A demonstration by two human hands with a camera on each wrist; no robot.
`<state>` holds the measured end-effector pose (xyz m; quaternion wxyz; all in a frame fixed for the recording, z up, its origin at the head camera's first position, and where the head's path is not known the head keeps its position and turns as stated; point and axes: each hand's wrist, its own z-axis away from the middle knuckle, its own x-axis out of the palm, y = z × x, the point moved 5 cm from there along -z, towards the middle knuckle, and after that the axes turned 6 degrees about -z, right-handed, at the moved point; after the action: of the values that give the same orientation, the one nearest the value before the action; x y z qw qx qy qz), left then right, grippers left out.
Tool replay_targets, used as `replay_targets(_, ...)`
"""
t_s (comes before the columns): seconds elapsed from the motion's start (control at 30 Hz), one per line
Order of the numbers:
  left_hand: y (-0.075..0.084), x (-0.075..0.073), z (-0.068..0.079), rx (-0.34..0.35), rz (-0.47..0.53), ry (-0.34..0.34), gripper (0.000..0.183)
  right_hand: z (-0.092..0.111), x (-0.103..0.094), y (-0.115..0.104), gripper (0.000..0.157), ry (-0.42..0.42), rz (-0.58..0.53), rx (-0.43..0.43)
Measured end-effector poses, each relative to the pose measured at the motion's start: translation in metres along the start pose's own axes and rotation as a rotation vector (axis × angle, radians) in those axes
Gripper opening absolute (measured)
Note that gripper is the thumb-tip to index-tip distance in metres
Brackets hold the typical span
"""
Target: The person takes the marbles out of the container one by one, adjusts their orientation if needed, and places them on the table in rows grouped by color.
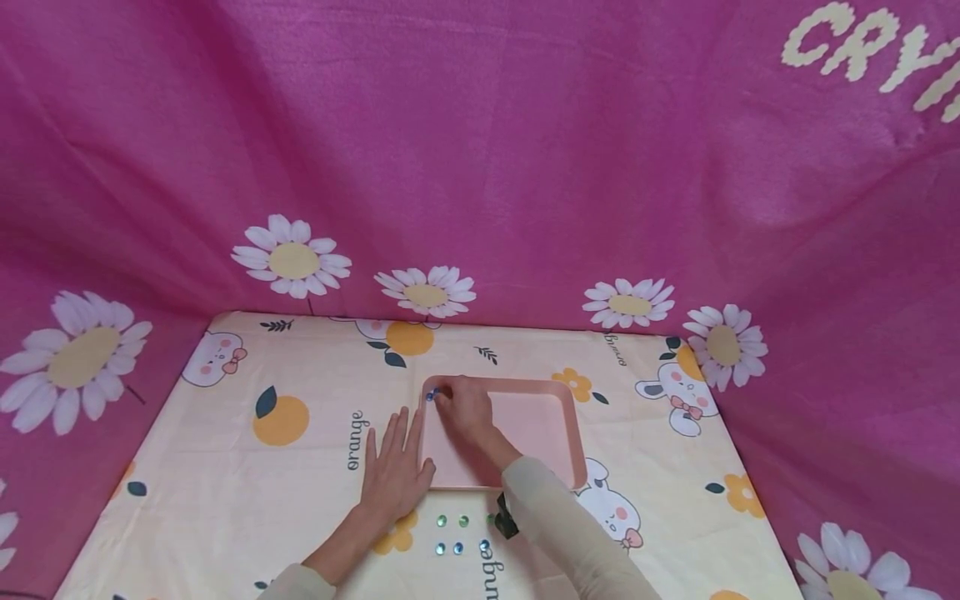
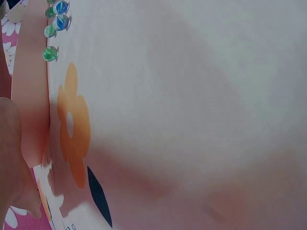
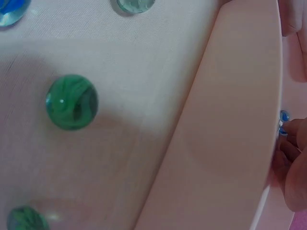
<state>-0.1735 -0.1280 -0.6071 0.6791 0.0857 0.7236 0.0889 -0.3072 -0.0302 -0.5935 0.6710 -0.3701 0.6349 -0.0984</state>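
Observation:
My right hand (image 1: 468, 408) reaches into the far left corner of a pink tray (image 1: 577, 433). Its thumb and fingers pinch a blue marble (image 3: 282, 130), right by another blue marble (image 3: 285, 116) on the tray floor. Flat beside the tray's left wall lies my left hand (image 1: 396, 471), fingers straight and spread, thumb at the tray's rim. In front of the tray, green marbles (image 1: 463, 521) form one row and blue marbles (image 1: 458, 548) another, nearer row. One green marble (image 3: 72, 102) shows large in the right wrist view.
A cream cloth (image 1: 225, 500) printed with oranges, flowers and rabbits covers the table. Pink fabric (image 1: 480, 167) with daisies hangs behind and at both sides. Something dark (image 1: 506, 517) sits at the right wrist, partly overlapping the marble row.

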Motion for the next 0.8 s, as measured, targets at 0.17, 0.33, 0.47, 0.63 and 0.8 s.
replay_targets(0.17,0.001,0.0,0.0,0.009,-0.001,0.012,0.077,0.0,0.001,0.001,0.022,0.025,0.045,0.016)
replay_targets(0.33,0.003,0.001,0.0,0.009,-0.006,0.009,0.078,0.001,0.001,0.002,0.021,0.045,0.03,0.022)
replay_targets(0.47,0.003,0.001,0.0,0.006,-0.009,0.004,0.078,0.004,-0.003,0.003,0.02,0.041,0.0,0.041)
replay_targets(0.63,0.002,0.0,0.0,0.001,-0.008,0.001,0.078,0.01,-0.015,0.001,0.018,0.058,-0.049,0.012)
replay_targets(0.8,0.001,0.0,0.0,-0.007,-0.004,-0.008,0.078,0.021,-0.032,0.004,0.008,0.085,-0.157,-0.061)
